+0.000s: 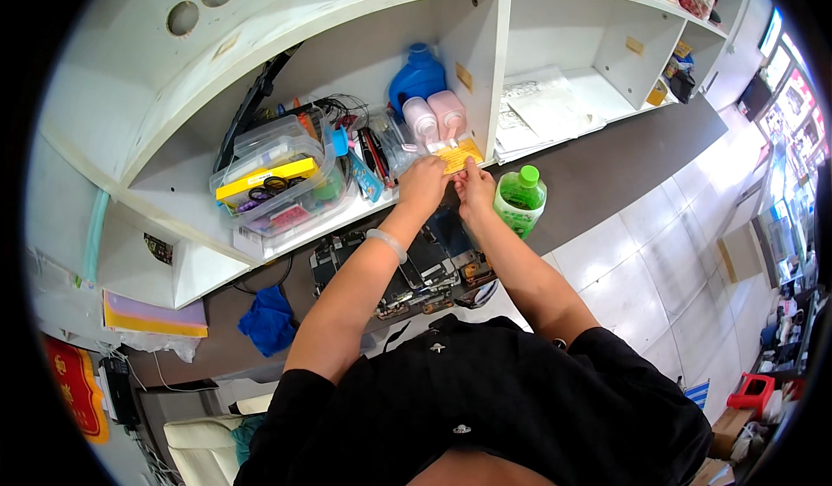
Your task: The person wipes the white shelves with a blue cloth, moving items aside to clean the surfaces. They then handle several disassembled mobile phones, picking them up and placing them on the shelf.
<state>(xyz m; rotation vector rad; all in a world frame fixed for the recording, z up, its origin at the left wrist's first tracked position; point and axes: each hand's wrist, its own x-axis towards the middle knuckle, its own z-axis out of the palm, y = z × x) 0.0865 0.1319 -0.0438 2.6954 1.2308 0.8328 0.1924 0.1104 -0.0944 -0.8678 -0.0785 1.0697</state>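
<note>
The left hand (424,182) and right hand (474,188) are both drawn in narrow, pinching a flat yellow piece (461,154) beyond and left of the bottle (522,200). Card or packet, I can't tell; the left fingertips are unclear. Forearms partly cover electronic parts (431,260) left of the bottle.

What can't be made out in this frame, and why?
Head view, yellow item: near-left part hidden by left hand.
Head view, right hand: exact fingertip grip too small to tell.
Head view, electronics: partly hidden by left forearm.
Head view, cream chair: cut off by lower edge.
</note>
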